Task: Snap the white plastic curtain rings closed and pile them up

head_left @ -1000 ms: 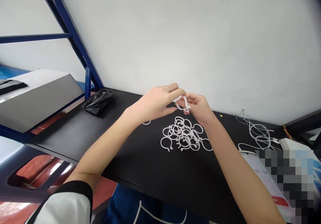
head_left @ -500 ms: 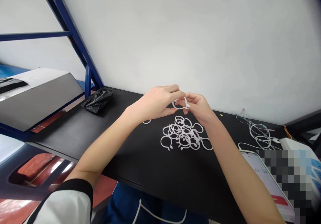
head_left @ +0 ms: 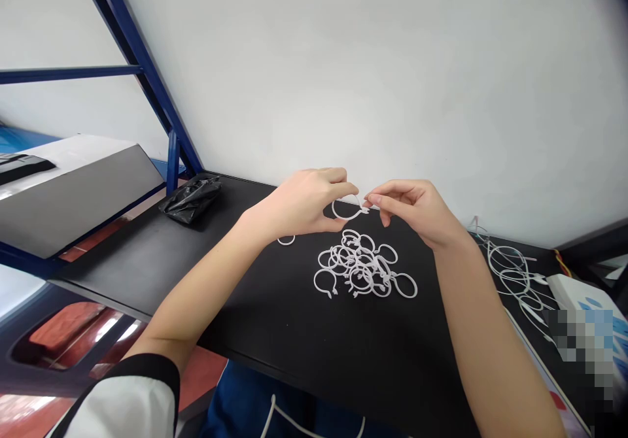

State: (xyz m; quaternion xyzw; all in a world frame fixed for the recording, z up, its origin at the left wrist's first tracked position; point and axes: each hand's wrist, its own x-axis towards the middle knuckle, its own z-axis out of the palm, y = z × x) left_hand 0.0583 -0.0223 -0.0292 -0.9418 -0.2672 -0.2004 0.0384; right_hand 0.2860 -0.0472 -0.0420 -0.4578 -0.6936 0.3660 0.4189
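Observation:
My left hand (head_left: 304, 204) is shut on a white plastic loop ring (head_left: 347, 208), held above the table by its fingertips and thumb. The ring's clasp end points toward my right hand (head_left: 412, 209), whose fingers are curled and slightly apart, right beside the clasp. Below my hands, a tangled pile of several similar white rings (head_left: 362, 269) lies on the black tabletop (head_left: 304, 320). A single ring (head_left: 286, 240) lies apart from the pile, partly hidden beneath my left hand.
A crumpled black plastic bag (head_left: 191, 199) sits at the table's far left. White cables (head_left: 510, 271) and a white box (head_left: 572, 297) lie at the right. A white wall rises behind the table, and a blue metal frame (head_left: 142, 78) stands at the left.
My right hand has moved right, away from the ring, and no longer closes on it. The ring stays in my left hand, now showing more fully.

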